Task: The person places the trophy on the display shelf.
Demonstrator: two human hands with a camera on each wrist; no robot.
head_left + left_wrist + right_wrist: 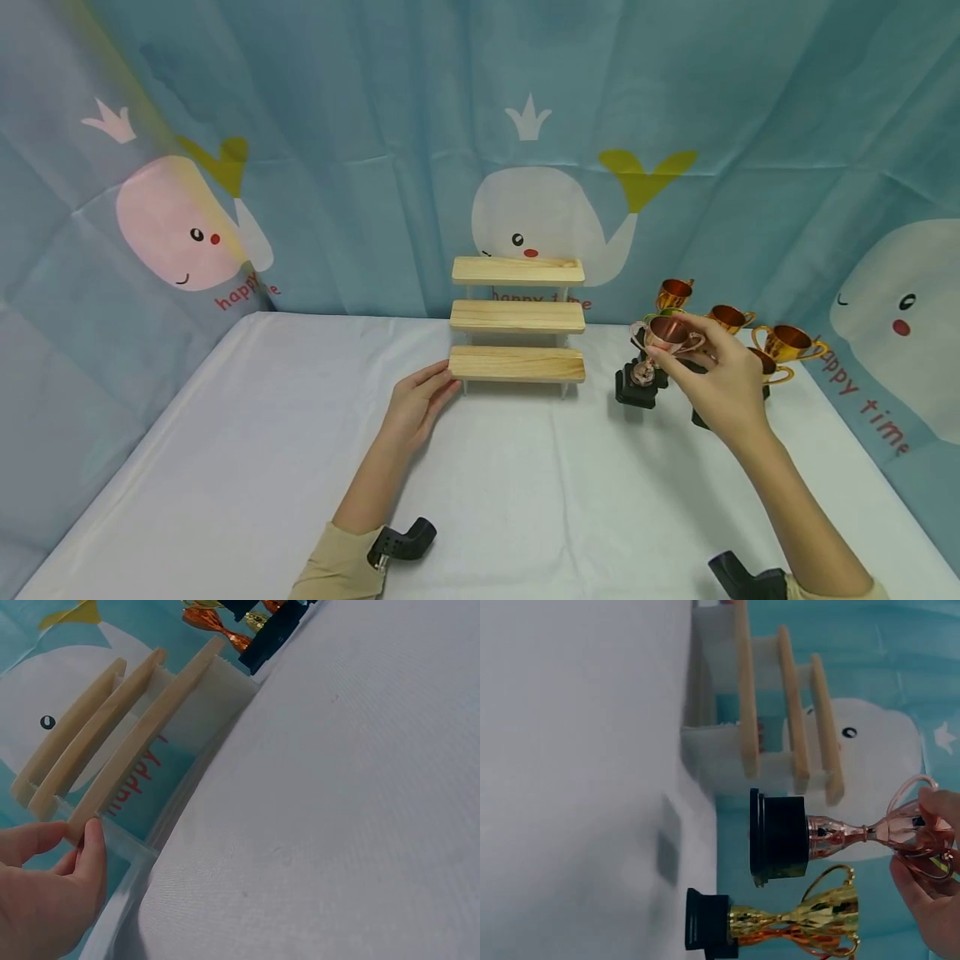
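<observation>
— White tablecloth [225,433], whale curtain [300,125] behind. What's she holding?
— Right hand [723,379] pinches the pink trophy [667,333] by its cup, lifted beside the others [780,342]. Left hand [416,404], fingers straight, steadies the wooden steps [517,364]. Best keep it upright.

Beige sleeves [333,567], black wrist mounts [401,542], bare hands
</observation>
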